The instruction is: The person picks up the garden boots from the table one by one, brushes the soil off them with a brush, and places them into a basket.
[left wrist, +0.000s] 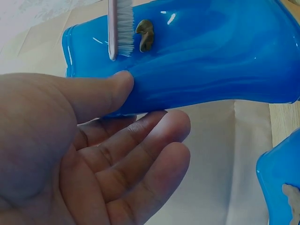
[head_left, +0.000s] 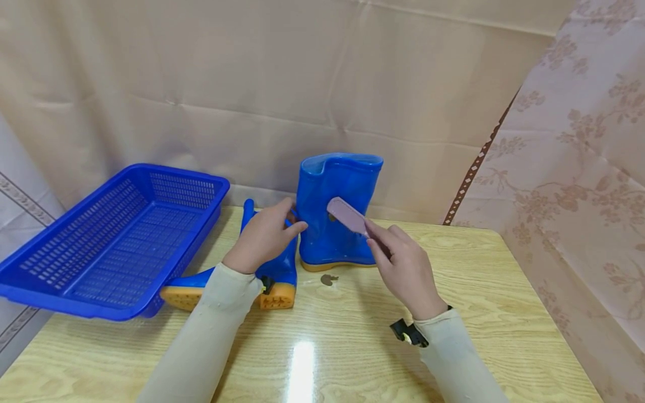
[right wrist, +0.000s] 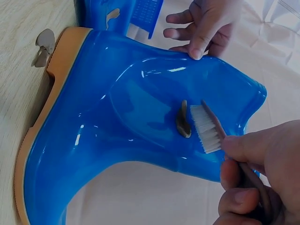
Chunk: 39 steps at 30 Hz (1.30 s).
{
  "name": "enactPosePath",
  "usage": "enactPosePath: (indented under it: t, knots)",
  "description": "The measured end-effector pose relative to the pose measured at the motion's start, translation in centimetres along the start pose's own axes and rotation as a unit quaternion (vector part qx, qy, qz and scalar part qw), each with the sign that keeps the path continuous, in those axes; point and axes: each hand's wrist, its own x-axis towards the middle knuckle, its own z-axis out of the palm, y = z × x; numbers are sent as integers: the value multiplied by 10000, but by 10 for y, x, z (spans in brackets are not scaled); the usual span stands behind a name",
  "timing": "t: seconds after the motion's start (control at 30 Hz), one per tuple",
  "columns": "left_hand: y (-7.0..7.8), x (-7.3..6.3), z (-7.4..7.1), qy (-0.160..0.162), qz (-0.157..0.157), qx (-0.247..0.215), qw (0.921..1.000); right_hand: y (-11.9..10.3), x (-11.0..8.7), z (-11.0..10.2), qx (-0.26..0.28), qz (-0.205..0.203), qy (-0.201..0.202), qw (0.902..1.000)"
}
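A blue rain boot [head_left: 332, 240] with a tan sole stands upright on the table. My left hand [head_left: 267, 232] holds its left edge, thumb on the near side and fingertips partly hidden behind. My right hand [head_left: 405, 268] grips a pale pink scrub brush [head_left: 347, 215] by its handle. In the right wrist view, the brush's white bristles [right wrist: 205, 129] are beside a brown mud-like lump [right wrist: 183, 121] on the boot's shaft; contact with the boot is hard to tell. A second blue boot [head_left: 284, 266] lies partly behind my left arm, with a brownish patch [right wrist: 113, 15] on it.
A blue perforated plastic basket [head_left: 221, 193] stands at the left of the wooden table [head_left: 453, 280]. A brown flake [head_left: 329, 279] lies on the tabletop before the upright boot. Beige cloth [head_left: 242, 84] hangs behind, and patterned cloth [head_left: 594, 168] hangs at the right.
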Motion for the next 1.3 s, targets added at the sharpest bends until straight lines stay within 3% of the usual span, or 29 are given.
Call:
enactPosePath:
  t: [0.6, 1.3]
  knots:
    - [-2, 0, 2, -146, -111, -56, 9998, 2, 1, 1, 85, 162, -405, 9990]
    - [3, -3, 1, -144, 65, -55, 9999, 1, 0, 2, 0, 93, -97, 9999]
